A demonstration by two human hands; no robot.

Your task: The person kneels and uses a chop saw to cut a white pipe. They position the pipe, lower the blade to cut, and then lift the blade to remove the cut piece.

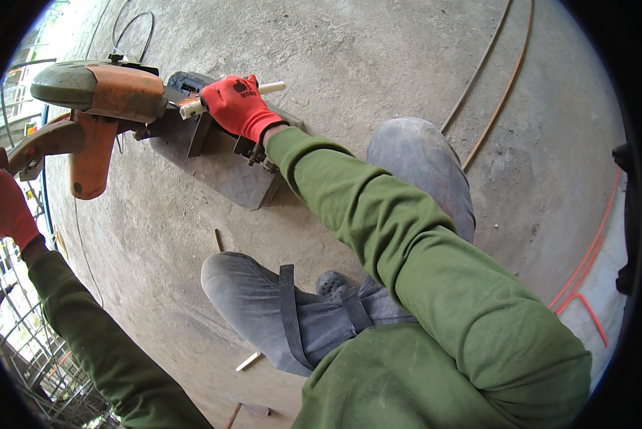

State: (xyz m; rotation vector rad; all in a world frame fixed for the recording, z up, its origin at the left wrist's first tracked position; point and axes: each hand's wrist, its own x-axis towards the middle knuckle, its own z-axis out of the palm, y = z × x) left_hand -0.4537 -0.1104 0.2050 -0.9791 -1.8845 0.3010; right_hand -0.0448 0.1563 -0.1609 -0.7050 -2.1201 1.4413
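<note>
An orange and grey chop saw (99,107) stands on a dark base plate (235,182) on the concrete floor. My right hand (238,107), in a red glove, is closed around a thin white pipe (271,87) lying across the saw's vice. My left hand (2,204), also in a red glove, grips the end of the saw's orange handle (45,143) at the far left edge. The blade guard is raised above the pipe.
I crouch with both knees in grey trousers (299,314) below the saw. Two long steel rods (503,79) and an orange cable (585,264) lie on the floor to the right. A short white pipe offcut (248,362) lies near my knee. Scaffold rails run along the left.
</note>
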